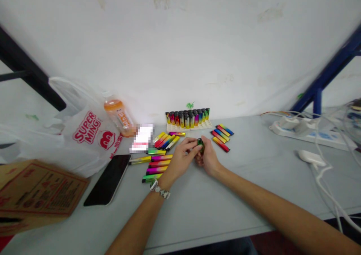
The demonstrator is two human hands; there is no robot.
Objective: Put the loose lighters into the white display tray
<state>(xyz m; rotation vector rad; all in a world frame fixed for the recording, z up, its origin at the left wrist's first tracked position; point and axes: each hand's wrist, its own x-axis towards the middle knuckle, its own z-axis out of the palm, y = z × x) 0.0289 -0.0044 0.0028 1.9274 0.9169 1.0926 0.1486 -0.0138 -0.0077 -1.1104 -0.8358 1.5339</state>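
Over the middle of the table, my two hands meet around a green lighter (200,142) with a dark top. My right hand (210,158) is closed round its body, and the fingers of my left hand (184,152) press on it from the other side. Fingers hide the lower part of the lighter. Behind my hands, several black-topped lighters (187,119) stand upright in rows on a white rack (203,126). Loose lighters (159,164) in mixed colours lie flat left of my left hand, partly under its wrist. More lighters (221,135) lie right of the rack.
On the left are a black phone (108,179), a cardboard box (45,193), a white plastic bag (76,134), an orange-capped drink bottle (120,117) and a blurred white sheet (143,137). A power strip (313,134) and a white charger (311,158) with cables lie right. A wall stands behind.
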